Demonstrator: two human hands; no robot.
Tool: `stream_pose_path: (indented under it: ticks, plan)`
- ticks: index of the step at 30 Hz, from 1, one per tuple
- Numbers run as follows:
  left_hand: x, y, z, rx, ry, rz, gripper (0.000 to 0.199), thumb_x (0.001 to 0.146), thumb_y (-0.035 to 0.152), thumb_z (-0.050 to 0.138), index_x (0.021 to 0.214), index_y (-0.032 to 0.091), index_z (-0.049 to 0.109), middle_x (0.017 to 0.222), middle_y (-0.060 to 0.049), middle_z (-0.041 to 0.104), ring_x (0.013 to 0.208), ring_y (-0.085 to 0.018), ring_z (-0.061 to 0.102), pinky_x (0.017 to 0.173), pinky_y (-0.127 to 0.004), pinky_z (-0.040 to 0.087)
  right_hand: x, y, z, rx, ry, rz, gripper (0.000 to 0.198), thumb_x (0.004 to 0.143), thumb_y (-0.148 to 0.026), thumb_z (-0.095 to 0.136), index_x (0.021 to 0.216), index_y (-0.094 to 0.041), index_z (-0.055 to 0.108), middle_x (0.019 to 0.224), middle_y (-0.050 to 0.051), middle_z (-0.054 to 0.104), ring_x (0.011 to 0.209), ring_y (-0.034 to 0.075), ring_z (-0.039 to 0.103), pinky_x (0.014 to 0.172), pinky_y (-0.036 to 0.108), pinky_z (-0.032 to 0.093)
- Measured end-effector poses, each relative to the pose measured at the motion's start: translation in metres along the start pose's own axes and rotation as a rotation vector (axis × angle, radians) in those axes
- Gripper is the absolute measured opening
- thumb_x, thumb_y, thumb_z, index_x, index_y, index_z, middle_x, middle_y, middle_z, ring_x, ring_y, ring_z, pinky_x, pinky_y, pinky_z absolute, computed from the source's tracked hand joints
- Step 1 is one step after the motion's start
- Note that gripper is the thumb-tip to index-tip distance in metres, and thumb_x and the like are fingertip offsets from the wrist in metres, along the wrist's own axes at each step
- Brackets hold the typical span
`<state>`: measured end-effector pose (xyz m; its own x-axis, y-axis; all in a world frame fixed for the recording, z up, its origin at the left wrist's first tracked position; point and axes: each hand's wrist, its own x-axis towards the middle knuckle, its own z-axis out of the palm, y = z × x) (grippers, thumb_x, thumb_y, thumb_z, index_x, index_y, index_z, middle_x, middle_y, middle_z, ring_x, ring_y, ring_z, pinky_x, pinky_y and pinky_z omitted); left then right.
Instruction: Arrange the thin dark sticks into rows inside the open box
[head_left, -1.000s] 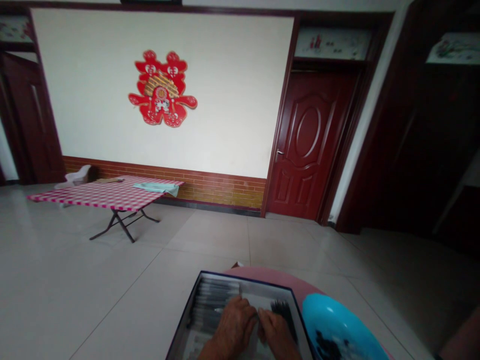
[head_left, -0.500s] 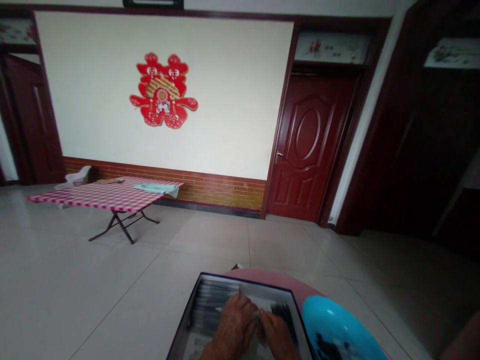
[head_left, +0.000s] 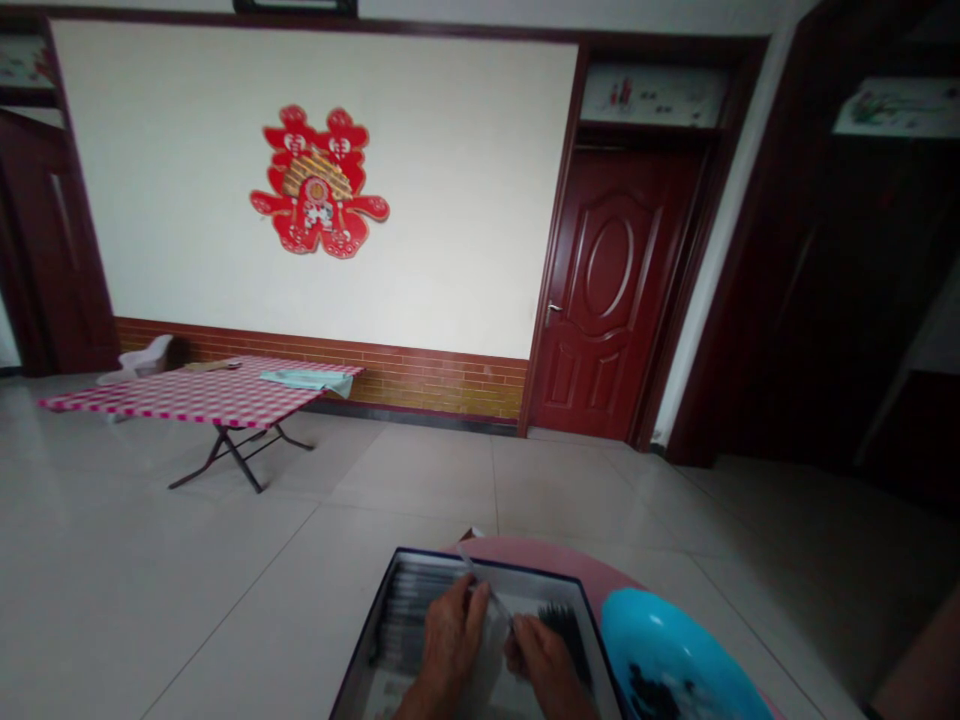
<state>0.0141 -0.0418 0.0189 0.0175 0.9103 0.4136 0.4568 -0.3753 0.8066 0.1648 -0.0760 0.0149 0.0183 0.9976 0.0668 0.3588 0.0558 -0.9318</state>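
Note:
Over the shallow box [head_left: 405, 556] with a dark rim, both hands are on a thin, pale, see-through stick [head_left: 498, 604]. My left hand [head_left: 451, 630] pinches it near its upper part, so the far end pokes out past the fingers. The lower end sits in the closed fingertips of my right hand [head_left: 541, 652]. Rows of slender greyish sticks [head_left: 420, 600] lie along the box's left side, blurred. A bunch of thin black pieces [head_left: 564, 622] lies at the right, partly behind my right hand. The stick's exact kind is unclear.
A blue basin [head_left: 667, 625] with small black pieces [head_left: 652, 692] stands right of the box on a pink round table [head_left: 555, 550]. Farther off are a folding table [head_left: 217, 392] with a checked cloth and a red door [head_left: 607, 290]. Part of an arm [head_left: 919, 670] shows at lower right.
My hands have moved apart, the left one shifting slightly left. The thin stick now shows between them, where before it was mostly hidden by the fingers. The view has turned slightly.

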Motion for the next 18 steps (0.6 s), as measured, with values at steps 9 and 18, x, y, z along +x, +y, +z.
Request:
stream_pose_path:
  ticks: [9, 18]
  plan:
    - [0.008, -0.014, 0.011, -0.534, 0.069, -0.177, 0.077, 0.074, 0.060, 0.063, 0.131, 0.009, 0.050, 0.063, 0.002, 0.061, 0.058, -0.015, 0.059, 0.054, -0.024, 0.045, -0.013, -0.010, 0.006, -0.125, -0.283, -0.077, 0.039, 0.084, -0.051, 0.040, 0.070, -0.019, 0.057, 0.067, 0.001, 0.056, 0.067, 0.017, 0.054, 0.063, 0.028, 0.037]
    - [0.005, -0.020, 0.008, -0.141, 0.120, 0.071, 0.042, 0.087, 0.038, 0.045, 0.119, 0.016, 0.063, 0.084, -0.005, 0.073, 0.075, -0.018, 0.069, 0.066, -0.027, 0.056, -0.012, -0.015, 0.004, -0.136, -0.134, -0.119, 0.024, 0.082, -0.037, 0.048, 0.068, -0.019, 0.054, 0.064, -0.003, 0.051, 0.064, 0.013, 0.046, 0.058, 0.024, 0.033]
